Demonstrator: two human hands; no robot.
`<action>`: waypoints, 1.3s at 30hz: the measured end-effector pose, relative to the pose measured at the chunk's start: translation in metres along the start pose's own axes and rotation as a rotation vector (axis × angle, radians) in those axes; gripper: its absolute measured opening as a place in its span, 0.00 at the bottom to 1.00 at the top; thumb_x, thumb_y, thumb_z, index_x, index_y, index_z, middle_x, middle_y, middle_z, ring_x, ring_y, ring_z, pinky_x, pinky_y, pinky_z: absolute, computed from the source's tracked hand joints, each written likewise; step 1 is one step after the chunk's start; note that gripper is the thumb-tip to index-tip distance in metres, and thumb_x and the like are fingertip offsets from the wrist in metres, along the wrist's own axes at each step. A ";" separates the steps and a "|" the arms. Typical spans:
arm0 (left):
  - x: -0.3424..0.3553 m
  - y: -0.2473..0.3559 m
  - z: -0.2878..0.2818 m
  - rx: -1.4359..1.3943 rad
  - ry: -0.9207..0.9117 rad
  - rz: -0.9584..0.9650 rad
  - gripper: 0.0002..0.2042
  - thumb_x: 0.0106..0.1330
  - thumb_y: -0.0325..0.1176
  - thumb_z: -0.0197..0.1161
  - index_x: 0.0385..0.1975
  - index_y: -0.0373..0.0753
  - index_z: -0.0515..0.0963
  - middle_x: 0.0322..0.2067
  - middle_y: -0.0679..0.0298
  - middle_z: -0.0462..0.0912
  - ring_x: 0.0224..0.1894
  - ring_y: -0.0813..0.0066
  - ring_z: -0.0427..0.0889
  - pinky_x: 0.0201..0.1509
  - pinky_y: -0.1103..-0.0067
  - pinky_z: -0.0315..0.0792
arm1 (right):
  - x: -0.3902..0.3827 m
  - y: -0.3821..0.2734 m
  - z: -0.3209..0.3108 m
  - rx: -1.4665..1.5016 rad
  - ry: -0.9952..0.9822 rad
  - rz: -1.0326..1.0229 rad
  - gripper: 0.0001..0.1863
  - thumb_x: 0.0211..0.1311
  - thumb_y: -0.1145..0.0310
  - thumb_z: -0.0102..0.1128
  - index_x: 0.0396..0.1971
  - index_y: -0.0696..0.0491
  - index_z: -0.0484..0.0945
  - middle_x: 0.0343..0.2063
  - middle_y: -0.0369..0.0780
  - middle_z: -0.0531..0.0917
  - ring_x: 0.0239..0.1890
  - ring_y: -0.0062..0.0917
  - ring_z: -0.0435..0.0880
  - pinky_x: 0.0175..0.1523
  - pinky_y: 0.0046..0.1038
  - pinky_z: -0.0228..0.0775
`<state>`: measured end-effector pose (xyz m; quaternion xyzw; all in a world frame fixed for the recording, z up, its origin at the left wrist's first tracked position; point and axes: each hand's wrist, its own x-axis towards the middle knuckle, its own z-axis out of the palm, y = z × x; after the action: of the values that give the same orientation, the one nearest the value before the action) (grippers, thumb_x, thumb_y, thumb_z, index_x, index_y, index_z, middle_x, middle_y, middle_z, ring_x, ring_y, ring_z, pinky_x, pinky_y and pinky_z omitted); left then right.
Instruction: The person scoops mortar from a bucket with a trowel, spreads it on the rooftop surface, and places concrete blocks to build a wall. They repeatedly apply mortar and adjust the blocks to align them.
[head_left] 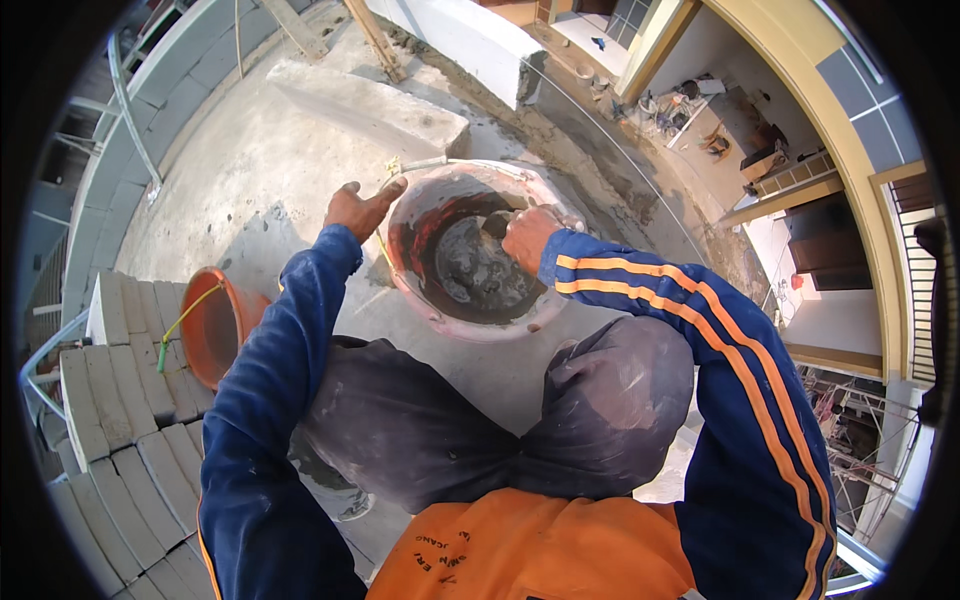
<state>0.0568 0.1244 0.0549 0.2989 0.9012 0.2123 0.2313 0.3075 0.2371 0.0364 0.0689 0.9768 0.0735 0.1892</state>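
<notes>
A large pale pink bucket (pixel 470 322) holds wet grey mortar (pixel 465 265), with a reddish stained inner wall. My left hand (pixel 362 208) is raised beside its upper left rim, fingers apart and holding nothing that I can see. A thin cord lies by that rim. Over the bucket's right side, my right hand (pixel 530 235) is closed on a trowel (pixel 495 225), whose blade is partly visible above the mortar; its handle is mostly hidden in my fingers.
An orange bucket (pixel 210 325) with a yellow cord sits at left beside stacked grey blocks (pixel 120 420). A raised concrete slab (pixel 370 110) and wooden posts (pixel 375 40) lie beyond. The right edge drops to a lower yard (pixel 730 160); a block wall (pixel 170 100) curves along the left.
</notes>
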 end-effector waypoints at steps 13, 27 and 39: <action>-0.047 0.056 0.108 -0.805 -0.137 0.145 0.19 0.63 0.45 0.69 0.35 0.31 0.82 0.28 0.65 0.82 0.29 0.79 0.77 0.36 0.78 0.73 | -0.067 0.022 0.034 0.064 0.059 0.246 0.08 0.51 0.70 0.62 0.28 0.55 0.87 0.30 0.47 0.84 0.37 0.38 0.87 0.36 0.39 0.78; -0.045 0.075 0.114 -0.776 -0.089 0.291 0.21 0.63 0.44 0.70 0.44 0.29 0.83 0.33 0.67 0.83 0.33 0.81 0.76 0.41 0.82 0.71 | -0.101 0.010 0.091 0.647 0.083 0.179 0.06 0.35 0.74 0.59 0.15 0.62 0.80 0.20 0.55 0.81 0.29 0.51 0.83 0.34 0.43 0.77; -0.036 0.077 0.119 -0.824 -0.067 0.293 0.19 0.64 0.44 0.68 0.39 0.31 0.84 0.30 0.66 0.84 0.33 0.80 0.77 0.42 0.80 0.71 | -0.118 -0.011 0.108 1.073 0.258 0.268 0.16 0.53 0.63 0.66 0.37 0.58 0.84 0.30 0.53 0.84 0.34 0.50 0.83 0.42 0.42 0.76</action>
<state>0.1811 0.1866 0.0098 0.3129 0.6813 0.5749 0.3279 0.4556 0.2204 -0.0224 0.2692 0.8752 -0.4019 -0.0043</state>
